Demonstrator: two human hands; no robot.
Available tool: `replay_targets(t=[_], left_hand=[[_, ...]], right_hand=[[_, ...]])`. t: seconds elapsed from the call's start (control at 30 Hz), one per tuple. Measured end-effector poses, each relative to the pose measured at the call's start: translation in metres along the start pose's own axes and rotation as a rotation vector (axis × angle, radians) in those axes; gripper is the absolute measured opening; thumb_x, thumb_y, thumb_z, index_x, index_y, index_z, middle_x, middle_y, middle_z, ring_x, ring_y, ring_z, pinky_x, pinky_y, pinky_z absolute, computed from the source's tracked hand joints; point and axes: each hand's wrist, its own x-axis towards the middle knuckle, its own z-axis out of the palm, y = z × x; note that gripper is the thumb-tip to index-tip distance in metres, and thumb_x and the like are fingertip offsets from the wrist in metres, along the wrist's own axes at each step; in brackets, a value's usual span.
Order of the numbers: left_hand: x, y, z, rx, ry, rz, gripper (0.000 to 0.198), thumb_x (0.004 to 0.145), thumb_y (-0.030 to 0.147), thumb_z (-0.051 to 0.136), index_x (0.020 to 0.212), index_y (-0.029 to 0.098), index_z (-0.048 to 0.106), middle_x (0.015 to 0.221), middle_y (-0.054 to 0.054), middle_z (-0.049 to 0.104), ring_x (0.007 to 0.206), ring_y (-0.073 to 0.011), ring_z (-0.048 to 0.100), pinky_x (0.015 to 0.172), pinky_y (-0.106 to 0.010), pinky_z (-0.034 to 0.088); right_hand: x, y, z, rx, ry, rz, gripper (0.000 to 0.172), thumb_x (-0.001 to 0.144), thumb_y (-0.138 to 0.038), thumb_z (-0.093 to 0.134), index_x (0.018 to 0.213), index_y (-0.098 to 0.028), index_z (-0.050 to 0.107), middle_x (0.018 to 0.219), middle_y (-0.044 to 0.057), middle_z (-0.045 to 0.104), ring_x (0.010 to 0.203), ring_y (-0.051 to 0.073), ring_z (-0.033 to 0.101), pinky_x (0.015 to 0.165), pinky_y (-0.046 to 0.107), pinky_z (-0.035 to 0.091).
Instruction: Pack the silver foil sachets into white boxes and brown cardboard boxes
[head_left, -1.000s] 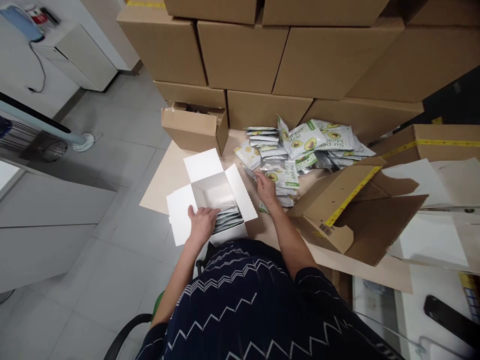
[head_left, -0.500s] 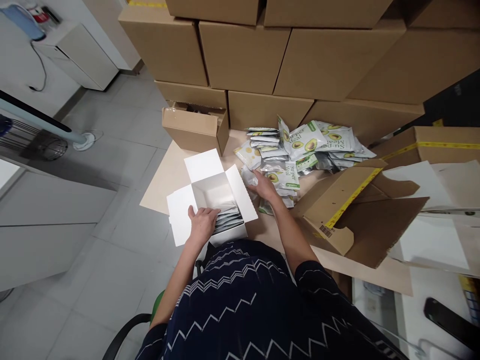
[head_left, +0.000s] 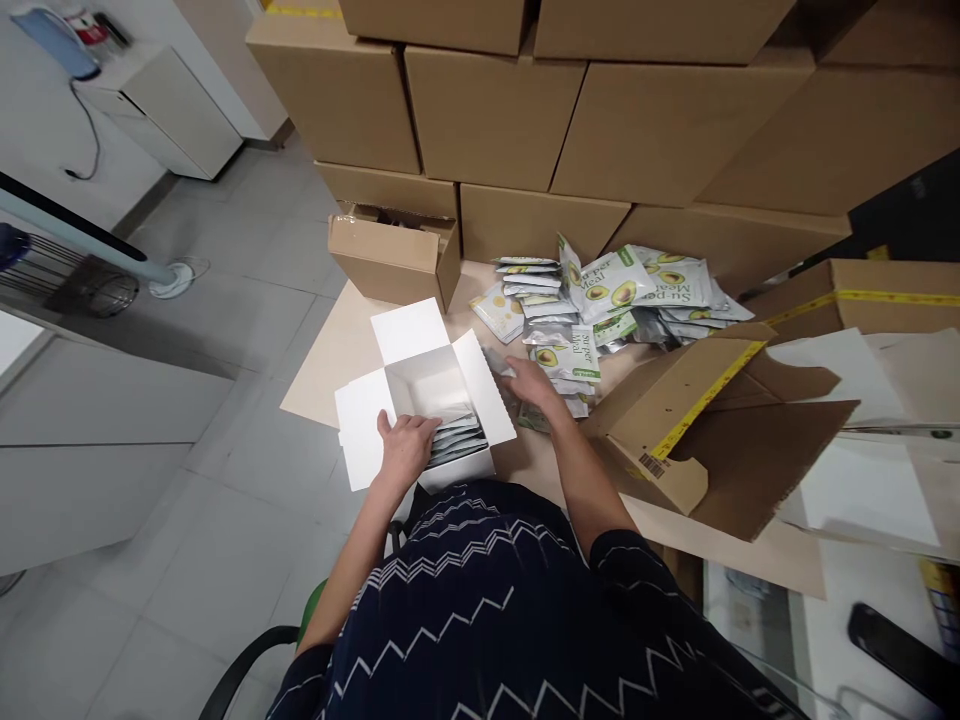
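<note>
An open white carton [head_left: 429, 385] stands on the table with its flaps spread. Inside it, a row of flat pouches [head_left: 459, 438] is packed on edge at the near side. My left hand [head_left: 405, 450] rests over the carton's left side, fingers stretched toward the pouches and thumb apart on the flap. Just right of the carton, my right hand [head_left: 531, 387] has its fingers closed on a silvery pouch [head_left: 495, 362], partly hidden behind the right flap. Beside that hand lie stacked avocado-print pouches [head_left: 562, 355], and more pouches [head_left: 622, 280] are heaped behind.
Large brown cartons [head_left: 495, 120] are stacked like a wall at the back. A small open brown box [head_left: 386, 255] sits behind the white carton. An open cardboard box [head_left: 720, 430] lies to the right, with a black phone [head_left: 900, 640] at lower right.
My right hand has shifted slightly right and down, and the pouch at its fingers has changed its angle. My left hand keeps its place on the carton.
</note>
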Motion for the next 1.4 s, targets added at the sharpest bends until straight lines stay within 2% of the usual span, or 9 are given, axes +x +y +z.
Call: replay_targets(t=[0.1,0.2,0.3,0.4,0.5,0.67,0.97,1.23,1.4], left_hand=[[0.0,0.0,0.001,0.002,-0.008,-0.007,0.034,0.097,0.024,0.043,0.119,0.029,0.069,0.107,-0.008,0.075,0.104,-0.0301,0.062,0.11,-0.07,0.015],[0.001,0.0,0.002,0.001,-0.007,-0.012,0.034,0.098,0.025,0.043,0.118,0.03,0.069,0.107,-0.008,0.074,0.104,-0.0294,0.062,0.11,-0.069,0.014],[0.001,0.0,0.003,-0.003,-0.005,-0.009,0.034,0.098,0.025,0.042,0.118,0.029,0.069,0.107,-0.008,0.074,0.105,-0.0295,0.062,0.11,-0.069,0.014],[0.001,0.0,0.003,-0.004,-0.005,-0.004,0.034,0.098,0.026,0.042,0.118,0.028,0.069,0.107,-0.009,0.074,0.104,-0.0299,0.062,0.11,-0.07,0.014],[0.0,-0.001,0.004,-0.008,0.004,0.006,0.034,0.098,0.026,0.042,0.118,0.028,0.069,0.107,-0.009,0.074,0.103,-0.0297,0.062,0.109,-0.072,0.014],[-0.001,-0.002,0.006,-0.018,0.013,0.019,0.033,0.098,0.025,0.043,0.117,0.029,0.069,0.105,-0.008,0.074,0.101,-0.0284,0.063,0.11,-0.071,0.013],[-0.003,-0.002,0.008,-0.049,0.065,0.006,0.031,0.097,0.026,0.045,0.113,0.027,0.071,0.104,-0.008,0.075,0.101,-0.0281,0.064,0.112,-0.07,0.011],[-0.005,0.004,0.003,0.039,0.171,-0.084,0.025,0.093,0.028,0.052,0.104,0.024,0.073,0.118,-0.014,0.066,0.113,-0.0316,0.056,0.109,-0.061,0.028],[-0.001,0.001,-0.002,0.069,0.166,-0.05,0.027,0.091,0.028,0.053,0.109,0.024,0.072,0.147,-0.017,0.048,0.135,-0.0389,0.04,0.11,-0.07,0.021]], right_hand=[[-0.011,-0.014,-0.028,-0.002,0.272,0.032,0.034,0.088,-0.024,0.052,0.119,-0.018,0.065,0.104,0.012,0.073,0.099,0.029,0.066,0.087,0.039,0.049],[-0.028,-0.036,-0.056,0.259,0.531,-0.091,0.041,0.092,-0.037,0.053,0.129,-0.019,0.06,0.109,0.01,0.072,0.103,0.028,0.065,0.091,0.042,0.05],[-0.044,-0.063,-0.073,0.526,0.579,-0.32,0.044,0.093,-0.047,0.055,0.128,-0.021,0.061,0.111,0.008,0.071,0.102,0.023,0.065,0.09,0.039,0.053],[-0.053,-0.09,-0.072,0.542,0.391,-0.504,0.035,0.093,-0.045,0.058,0.118,-0.022,0.066,0.101,0.004,0.073,0.091,0.02,0.067,0.081,0.033,0.054],[-0.052,-0.111,-0.063,0.239,0.094,-0.599,0.019,0.092,-0.031,0.058,0.102,-0.02,0.07,0.091,0.003,0.072,0.083,0.019,0.066,0.074,0.03,0.049],[-0.032,-0.138,-0.039,-0.311,-0.256,-0.532,0.022,0.092,-0.018,0.05,0.098,-0.016,0.07,0.093,0.011,0.073,0.085,0.021,0.065,0.067,0.028,0.039],[0.022,-0.163,0.008,-0.577,-0.67,-0.569,0.031,0.083,-0.006,0.056,0.106,-0.015,0.074,0.105,0.012,0.073,0.088,0.021,0.063,0.067,0.028,0.033],[0.033,-0.159,0.028,-0.63,-0.749,-0.594,0.041,0.082,-0.004,0.054,0.119,-0.013,0.071,0.106,0.013,0.073,0.083,0.019,0.062,0.069,0.027,0.037],[0.032,-0.154,0.031,-0.541,-0.727,-0.595,0.034,0.085,-0.012,0.058,0.116,-0.013,0.072,0.105,0.013,0.074,0.081,0.019,0.064,0.068,0.027,0.04]])
